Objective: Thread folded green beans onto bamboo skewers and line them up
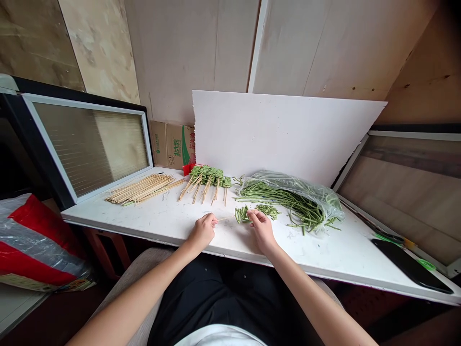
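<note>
One slim wooden skewer [226, 219] runs left to right over the scuffed white table [158, 216]; left hand [203, 230] fingers pinch its bare end, right hand [261, 229] fingertips pinch crosswise, cylindrical bean pieces [240, 215].

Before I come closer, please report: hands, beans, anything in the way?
Left hand holding stick. Right hand at bean row on stick, grip unclear. Cut beans just beyond, possibly in the way.

beans [257, 191] green (skewers [144, 188] pale tan), tabletop [154, 218] white, grey-scuffed
</note>
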Tool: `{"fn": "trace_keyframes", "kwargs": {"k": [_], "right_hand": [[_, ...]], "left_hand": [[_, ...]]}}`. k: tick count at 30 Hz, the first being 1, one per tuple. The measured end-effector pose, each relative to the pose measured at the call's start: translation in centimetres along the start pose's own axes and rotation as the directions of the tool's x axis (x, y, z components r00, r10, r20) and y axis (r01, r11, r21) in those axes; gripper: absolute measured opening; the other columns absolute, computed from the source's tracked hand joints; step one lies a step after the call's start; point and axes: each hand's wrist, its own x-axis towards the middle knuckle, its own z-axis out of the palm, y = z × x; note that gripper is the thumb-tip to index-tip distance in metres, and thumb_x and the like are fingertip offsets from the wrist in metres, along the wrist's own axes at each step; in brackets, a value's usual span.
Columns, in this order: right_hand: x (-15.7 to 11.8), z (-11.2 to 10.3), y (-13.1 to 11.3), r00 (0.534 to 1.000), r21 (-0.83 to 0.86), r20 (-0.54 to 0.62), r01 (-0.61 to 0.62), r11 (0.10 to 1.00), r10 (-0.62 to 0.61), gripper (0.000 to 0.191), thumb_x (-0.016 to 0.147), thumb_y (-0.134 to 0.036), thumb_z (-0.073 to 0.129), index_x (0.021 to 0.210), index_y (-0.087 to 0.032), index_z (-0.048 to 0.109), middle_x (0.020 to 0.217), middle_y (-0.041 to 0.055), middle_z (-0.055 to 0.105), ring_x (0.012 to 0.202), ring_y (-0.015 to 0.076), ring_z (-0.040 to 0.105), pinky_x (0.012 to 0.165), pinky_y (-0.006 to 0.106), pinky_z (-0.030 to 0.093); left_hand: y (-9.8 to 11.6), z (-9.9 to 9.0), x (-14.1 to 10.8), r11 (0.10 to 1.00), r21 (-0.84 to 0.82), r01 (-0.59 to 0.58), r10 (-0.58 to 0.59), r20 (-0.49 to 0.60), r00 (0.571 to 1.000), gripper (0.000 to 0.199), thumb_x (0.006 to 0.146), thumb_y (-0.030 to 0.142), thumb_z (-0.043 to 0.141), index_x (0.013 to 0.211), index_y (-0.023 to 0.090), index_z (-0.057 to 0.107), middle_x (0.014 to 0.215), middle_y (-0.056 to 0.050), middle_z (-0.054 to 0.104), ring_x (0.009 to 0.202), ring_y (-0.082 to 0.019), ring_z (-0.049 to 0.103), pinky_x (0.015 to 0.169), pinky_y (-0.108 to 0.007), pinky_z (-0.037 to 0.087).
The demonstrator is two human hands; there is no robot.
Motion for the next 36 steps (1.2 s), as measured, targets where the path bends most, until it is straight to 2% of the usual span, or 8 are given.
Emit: {"fn": "trace_keyframes", "kwargs": {"k": [5,8,12,14,18,23,29,36], "right_hand": [[-0.2,0.0,-0.9,0.999,-0.017,0.016,0.037,0.999,-0.037,0.047,0.075,-0.067,0.082,0.082,-0.021,0.075,0.087,0.0055,0.072,0.082,0.0222,0.057,0.071,0.032,0.04],[0.2,-0.7,-1.3,0.999,-0.054,0.027,0.046,0.997,-0.045,0.05,0.08,-0.07,0.076,0.087,-0.021,0.077,0.093,0.0079,0.075,0.088,0.0248,0.061,0.073,0.033,0.042],[1.2,-2.2,-1.2,0.985,-0.198,0.116,0.153,0.968,-0.132,0.053,0.089,-0.072,0.064,0.087,-0.022,0.079,0.099,0.0109,0.076,0.093,0.0277,0.064,0.08,0.036,0.046],[1.7,-2.9,-0.8,0.96,-0.353,0.214,0.248,0.902,-0.181,0.048,0.089,-0.068,0.066,0.087,-0.023,0.08,0.097,0.0112,0.076,0.091,0.029,0.063,0.087,0.04,0.046],[2.0,-3.4,0.2,0.879,-0.616,0.395,0.47,0.632,-0.269,0.035,0.093,-0.056,0.065,0.096,-0.026,0.083,0.102,0.012,0.076,0.1,0.0341,0.059,0.095,0.049,0.044],[2.0,-3.8,1.2,0.839,-0.731,0.458,0.543,0.413,-0.292,0.032,0.102,-0.04,0.054,0.104,-0.029,0.083,0.107,0.0129,0.074,0.103,0.0358,0.056,0.089,0.049,0.044],[2.3,-4.0,1.4,0.843,-0.791,0.434,0.525,0.313,-0.316,0.034,0.103,-0.036,0.049,0.104,-0.027,0.082,0.107,0.0141,0.074,0.105,0.0376,0.054,0.085,0.048,0.043],[2.2,-3.7,1.2,0.79,-0.761,0.484,0.592,0.264,-0.376,0.031,0.102,-0.043,0.056,0.09,-0.027,0.08,0.107,0.0145,0.072,0.111,0.0397,0.052,0.093,0.053,0.042]], "left_hand": [[0.2,-0.1,0.1,0.999,0.029,0.026,-0.025,-0.038,0.999,0.029,0.083,-0.006,0.046,0.081,0.021,0.056,0.08,-0.004,0.069,0.081,-0.021,0.071,0.071,-0.028,0.052],[0.3,-0.2,0.2,0.999,0.021,0.05,-0.049,-0.042,0.998,0.028,0.084,-0.005,0.046,0.081,0.021,0.056,0.081,-0.005,0.07,0.08,-0.021,0.071,0.072,-0.028,0.052],[0.2,-0.2,0.4,0.996,0.033,0.078,-0.076,-0.048,0.996,0.025,0.087,-0.002,0.048,0.082,0.021,0.058,0.081,-0.005,0.07,0.08,-0.021,0.07,0.073,-0.029,0.052],[0.1,-0.1,0.6,0.996,0.049,0.079,-0.077,-0.056,0.996,0.024,0.09,0.001,0.048,0.084,0.021,0.059,0.08,-0.004,0.069,0.078,-0.02,0.069,0.073,-0.029,0.051],[-0.2,0.0,0.7,0.994,0.057,0.094,-0.089,-0.076,0.993,0.022,0.095,0.005,0.047,0.087,0.02,0.061,0.078,-0.005,0.068,0.075,-0.02,0.067,0.071,-0.029,0.05],[-0.2,0.1,0.6,0.996,0.047,0.079,-0.076,-0.071,0.995,0.022,0.096,0.005,0.046,0.087,0.02,0.06,0.081,-0.004,0.067,0.077,-0.02,0.065,0.072,-0.029,0.048],[0.2,0.2,0.5,0.997,0.045,0.057,-0.055,-0.052,0.997,0.021,0.096,0.003,0.048,0.088,0.02,0.059,0.084,-0.005,0.069,0.079,-0.02,0.067,0.071,-0.029,0.05],[0.1,0.4,0.3,0.999,0.005,0.047,-0.047,-0.023,0.999,0.028,0.09,-0.004,0.045,0.091,0.02,0.06,0.092,-0.008,0.071,0.093,-0.021,0.073,0.074,-0.029,0.055]]}}
